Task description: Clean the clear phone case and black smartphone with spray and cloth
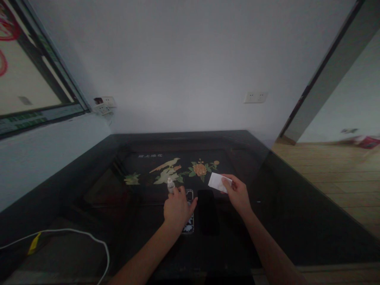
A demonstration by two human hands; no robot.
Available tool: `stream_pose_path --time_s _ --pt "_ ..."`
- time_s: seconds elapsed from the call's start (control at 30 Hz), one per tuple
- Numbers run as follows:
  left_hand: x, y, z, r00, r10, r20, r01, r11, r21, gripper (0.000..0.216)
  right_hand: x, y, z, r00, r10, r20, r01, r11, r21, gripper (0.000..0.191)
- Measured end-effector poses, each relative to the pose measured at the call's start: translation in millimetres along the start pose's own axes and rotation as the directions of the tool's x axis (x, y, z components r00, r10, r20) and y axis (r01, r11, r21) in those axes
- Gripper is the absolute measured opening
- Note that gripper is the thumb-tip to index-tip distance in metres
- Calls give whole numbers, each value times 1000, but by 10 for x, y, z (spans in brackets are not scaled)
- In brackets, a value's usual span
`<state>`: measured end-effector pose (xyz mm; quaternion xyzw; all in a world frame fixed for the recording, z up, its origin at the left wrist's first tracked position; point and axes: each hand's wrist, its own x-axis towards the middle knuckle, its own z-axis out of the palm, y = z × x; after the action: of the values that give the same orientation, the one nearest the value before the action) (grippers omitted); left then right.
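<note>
My left hand [177, 208] is closed around a small clear bottle [170, 185] with a white top, held upright above the dark table [267, 206]. Under that hand lies a phone case [189, 225] with a patterned back, partly hidden by my palm. A black phone [208, 211] lies flat just right of the case, between my two hands. My right hand [237, 194] pinches a small white cloth or paper sheet [217, 182] by its right edge, above and to the right of the phone.
The table top bears a painted bird and flower design [178, 170]. A white cable [89, 237] with a yellow tag curls at the near left. Wall sockets [255, 97] sit behind the table. A window [29, 79] is at left, a wooden floor [332, 178] at right.
</note>
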<state>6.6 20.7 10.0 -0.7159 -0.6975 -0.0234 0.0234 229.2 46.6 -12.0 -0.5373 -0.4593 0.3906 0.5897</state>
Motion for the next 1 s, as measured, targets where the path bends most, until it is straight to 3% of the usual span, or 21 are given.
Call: stream_pose_path --time_s 0.2,0.43,0.57,0.67,0.83,1.0 --pt "-6 -38 -32 1000 6 21 -6 999 -33 66 0 2 11 1000 -6 -3 6 1000 -13 46" --pt "-113 -35 -217 1000 6 30 -5 1000 -30 56 13 19 -3 1000 -22 -7 22 1000 -17 48" --pt "-204 156 -351 999 40 14 -38 992 -119 55 20 -3 -14 998 -41 -37 41 999 -6 49" --pt "-204 398 -387 997 53 64 -41 984 -173 57 24 -13 -28 998 -43 -53 42 999 -5 49" --pt "-112 701 -276 993 29 117 -8 985 -173 60 33 1 -54 998 -29 -51 29 1000 10 47" --pt "-45 775 -140 989 32 147 -10 989 -150 63 34 -11 -57 998 -31 -60 33 999 30 48"
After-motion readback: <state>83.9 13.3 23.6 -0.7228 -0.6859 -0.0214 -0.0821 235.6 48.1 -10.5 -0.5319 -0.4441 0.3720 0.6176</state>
